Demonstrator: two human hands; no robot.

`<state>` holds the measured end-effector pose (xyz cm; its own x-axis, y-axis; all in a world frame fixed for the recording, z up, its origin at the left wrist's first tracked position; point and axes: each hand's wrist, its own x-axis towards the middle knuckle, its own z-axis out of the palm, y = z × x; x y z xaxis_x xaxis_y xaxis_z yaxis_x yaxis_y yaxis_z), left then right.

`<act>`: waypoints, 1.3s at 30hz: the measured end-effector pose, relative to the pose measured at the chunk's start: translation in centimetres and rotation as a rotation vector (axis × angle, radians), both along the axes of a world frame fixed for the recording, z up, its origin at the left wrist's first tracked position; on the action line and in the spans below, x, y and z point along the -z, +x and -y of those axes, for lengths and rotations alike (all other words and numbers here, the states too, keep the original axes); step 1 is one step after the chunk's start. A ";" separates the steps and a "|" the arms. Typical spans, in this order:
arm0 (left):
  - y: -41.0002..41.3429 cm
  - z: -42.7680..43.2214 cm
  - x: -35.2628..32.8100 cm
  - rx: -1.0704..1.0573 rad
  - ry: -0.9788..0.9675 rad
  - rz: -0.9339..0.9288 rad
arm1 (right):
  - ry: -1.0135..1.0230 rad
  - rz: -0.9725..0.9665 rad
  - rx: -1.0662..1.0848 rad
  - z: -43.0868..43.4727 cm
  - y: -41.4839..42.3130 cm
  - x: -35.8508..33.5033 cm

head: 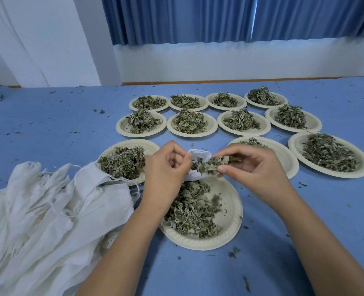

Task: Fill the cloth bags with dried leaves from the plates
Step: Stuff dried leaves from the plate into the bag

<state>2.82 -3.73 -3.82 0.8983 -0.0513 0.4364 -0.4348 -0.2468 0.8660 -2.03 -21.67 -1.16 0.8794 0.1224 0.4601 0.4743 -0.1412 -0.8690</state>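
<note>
Blue surface bears leaf-heaped plates, piled cloth bags, scattered crumbs.

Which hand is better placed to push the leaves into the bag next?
The right hand: it pinches a clump of dried leaves at the mouth of the cloth bag, which the left hand holds open.

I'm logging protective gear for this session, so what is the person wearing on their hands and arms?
Nothing shows. The left hand and right hand are bare: no gloves, rings, watch or bracelet. The left forearm and right forearm are uncovered down to the frame's edge, with no sleeve in view.
</note>
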 end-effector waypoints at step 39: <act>-0.3 -0.5 -1.2 -0.237 -0.423 0.105 | -0.557 0.193 0.177 -2.1 1.0 2.3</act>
<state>2.49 -3.23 -2.62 0.8138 0.3499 0.4641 -0.5000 0.0142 0.8659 -1.03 -19.59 -3.43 0.8158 0.2495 0.5218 0.5431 -0.6406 -0.5428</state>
